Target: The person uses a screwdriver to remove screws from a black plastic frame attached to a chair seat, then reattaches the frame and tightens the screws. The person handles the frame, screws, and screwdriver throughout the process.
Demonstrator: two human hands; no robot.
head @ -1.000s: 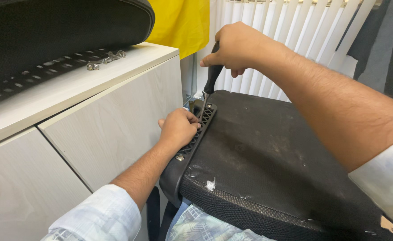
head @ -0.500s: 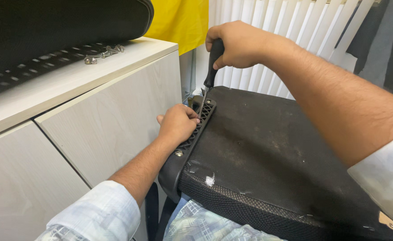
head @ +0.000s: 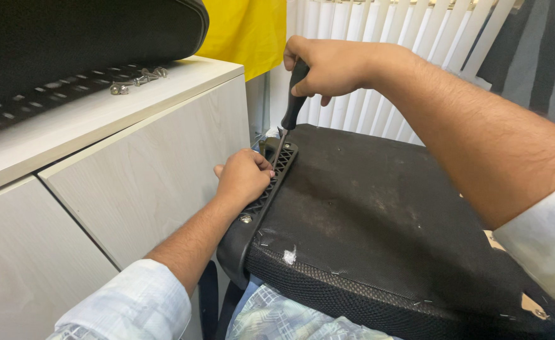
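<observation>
Black plastic forms the handle of the screwdriver [head: 292, 107], and the right hand [head: 328, 63] wraps all its fingers tight around the top of that handle, thumb side uppermost. The tool stands nearly upright, tilted slightly, with its metal shaft running down and to the left; the tip meets the far end of the slotted black bracket [head: 276, 176].

The left hand [head: 243, 177] lies just below the tip, fingers curled together and pressed onto the bracket, knuckles up. Whether they pinch anything small underneath cannot be told. A silver screw head [head: 246, 218] sits in the bracket just beside the left wrist.

The bracket runs along the left edge of the seat [head: 378, 220], a black fabric-covered cushion lying underside up across the person's lap. Staples line its near edge, and a small white tear shows close to the near left corner.

A pale wood-grain cabinet [head: 132, 170] stands touching or just beside the seat on the left. On its top lie a cluster of loose silver screws [head: 135, 80] and a second black chair part [head: 82, 38]. Behind hang a yellow cloth [head: 246, 31] and white vertical blinds [head: 428, 38].
</observation>
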